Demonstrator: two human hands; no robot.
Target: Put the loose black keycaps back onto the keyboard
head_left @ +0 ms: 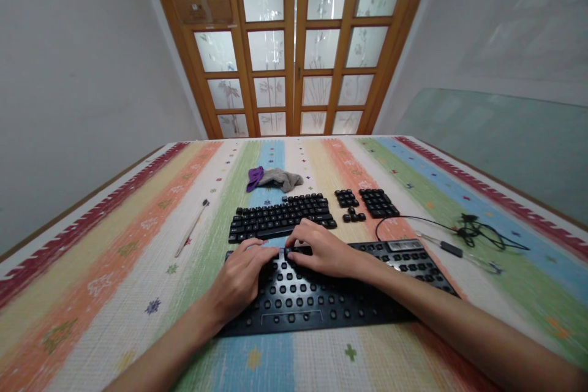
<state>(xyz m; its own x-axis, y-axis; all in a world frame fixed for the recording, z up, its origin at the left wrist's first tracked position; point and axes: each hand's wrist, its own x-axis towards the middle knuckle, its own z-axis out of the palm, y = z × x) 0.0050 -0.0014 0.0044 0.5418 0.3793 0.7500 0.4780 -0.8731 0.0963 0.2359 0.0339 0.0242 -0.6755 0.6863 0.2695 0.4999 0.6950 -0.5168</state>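
Observation:
A black keyboard base (294,303), its key posts bare of caps over most of its face, lies flat on the striped tablecloth. My left hand (241,269) rests on its upper left part, fingers stretched toward the top row and touching the board. My right hand (321,251) bends over the top edge, with thumb and forefinger closed around a small black keycap (288,252) at the top row; the fingers partly hide it. Just beyond both hands, a block of loose black keycaps (280,217) is laid out in keyboard order.
Smaller keycap groups (346,198) and a number-pad block (378,203) sit at the back right. A grey and purple cloth (275,179) lies behind them. On the left is a thin brush (192,228); on the right, a dark-handled tool (451,249) and coiled cable (478,233).

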